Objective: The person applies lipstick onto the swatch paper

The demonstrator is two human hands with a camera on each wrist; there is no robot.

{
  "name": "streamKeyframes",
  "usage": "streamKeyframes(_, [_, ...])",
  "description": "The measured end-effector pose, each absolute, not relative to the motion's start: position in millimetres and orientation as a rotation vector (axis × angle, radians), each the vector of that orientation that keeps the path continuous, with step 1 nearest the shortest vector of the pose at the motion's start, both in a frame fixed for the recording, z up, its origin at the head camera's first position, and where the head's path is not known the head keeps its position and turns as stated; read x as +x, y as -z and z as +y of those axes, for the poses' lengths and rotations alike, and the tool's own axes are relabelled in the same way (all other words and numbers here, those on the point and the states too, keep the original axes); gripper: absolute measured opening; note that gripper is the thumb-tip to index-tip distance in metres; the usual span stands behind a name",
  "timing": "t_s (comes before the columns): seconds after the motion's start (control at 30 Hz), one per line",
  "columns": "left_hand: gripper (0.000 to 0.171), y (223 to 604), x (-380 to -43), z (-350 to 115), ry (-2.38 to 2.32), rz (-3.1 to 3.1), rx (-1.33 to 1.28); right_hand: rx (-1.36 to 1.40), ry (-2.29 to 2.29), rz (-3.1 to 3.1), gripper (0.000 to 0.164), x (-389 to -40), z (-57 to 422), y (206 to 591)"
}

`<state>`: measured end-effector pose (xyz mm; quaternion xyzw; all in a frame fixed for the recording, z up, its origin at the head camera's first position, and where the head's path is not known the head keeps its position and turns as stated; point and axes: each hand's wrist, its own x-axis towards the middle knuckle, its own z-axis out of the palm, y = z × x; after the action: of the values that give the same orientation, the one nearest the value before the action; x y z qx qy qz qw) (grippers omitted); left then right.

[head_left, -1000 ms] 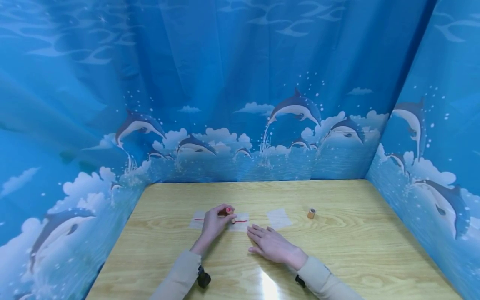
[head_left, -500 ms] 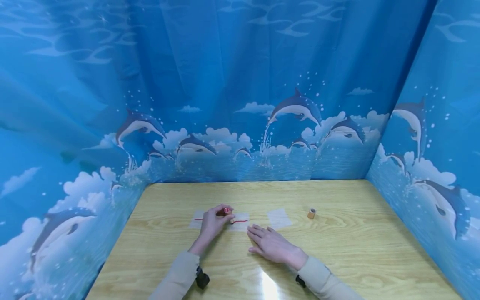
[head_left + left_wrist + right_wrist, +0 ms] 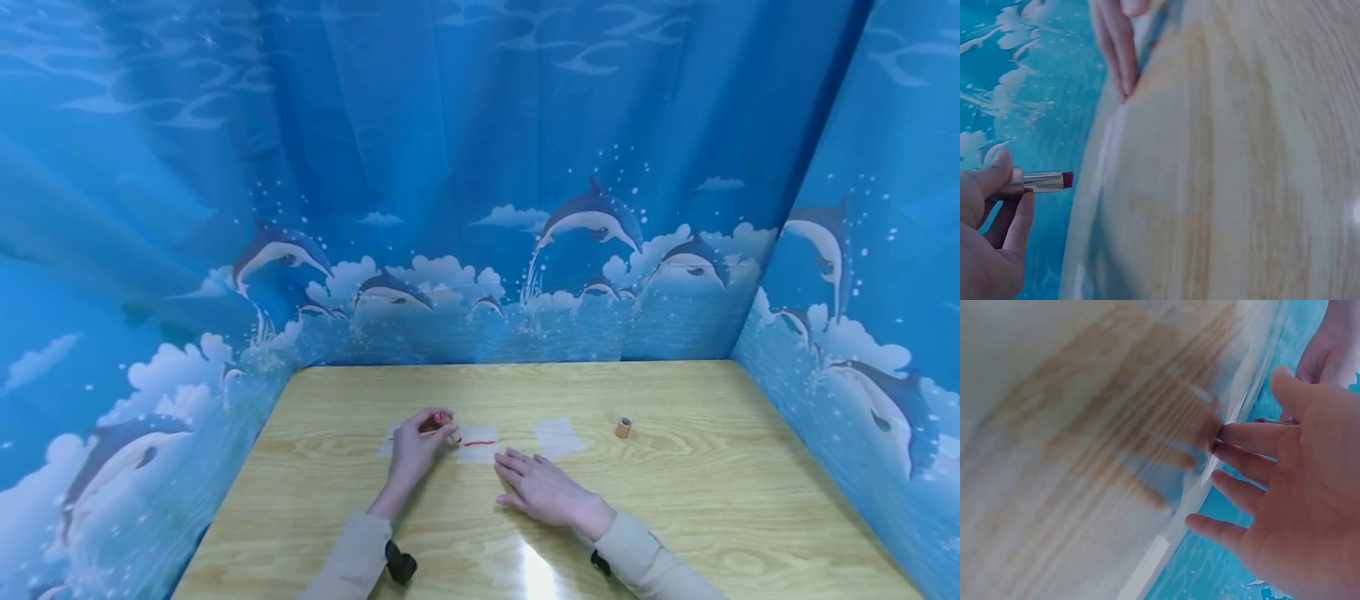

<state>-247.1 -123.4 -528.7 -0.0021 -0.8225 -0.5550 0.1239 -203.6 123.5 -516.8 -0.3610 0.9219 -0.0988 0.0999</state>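
Left wrist — lipstick [image 3: 1044, 181] tilted, tip toward tabletop [image 3: 1229, 187]

red-lined paper [image 3: 478, 452] partly hidden by left hand [image 3: 415, 450], sleeves [image 3: 351, 554] cut off at head view's bottom

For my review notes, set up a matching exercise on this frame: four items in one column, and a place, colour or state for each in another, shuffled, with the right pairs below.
Things
1. Lipstick
2. Small cylinder
3. Right hand
4. Paper nearest the left hand

Descriptions
A. Copper-coloured, resting on the table
B. Bears a red line
C. Pinched between thumb and fingers, red tip exposed
D. Fingers extended, holding nothing

Right pairs
1-C
2-A
3-D
4-B
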Motion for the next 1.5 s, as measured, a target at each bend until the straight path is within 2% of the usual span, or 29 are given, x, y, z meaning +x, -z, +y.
streamKeyframes(0.13, [0.021,522.4,-244.6,-126.7,1.741,-2.287,0.07,-1.055,0.314,2.733,0.061,-205.1,125.0,518.4])
streamKeyframes(0.53, [0.036,511.9,-233.8,-136.4,2.151,-1.898,0.267,-1.091,0.343,2.776,0.062,-206.1,121.7,522.1])
streamKeyframes(0.73, [0.034,509.9,-228.8,-140.2,2.196,-1.833,0.335,-1.12,0.318,2.813,0.062,-205.5,118.0,522.2])
streamKeyframes(1.07, [0.043,517.3,-220.7,-144.9,2.254,-1.813,0.415,-1.129,0.324,2.834,0.064,-207.1,114.8,522.0])
streamKeyframes(1.5, [0.048,521.1,-217.9,-145.9,2.252,-1.818,0.411,-1.12,0.332,2.854,0.067,-207.8,113.3,518.9])
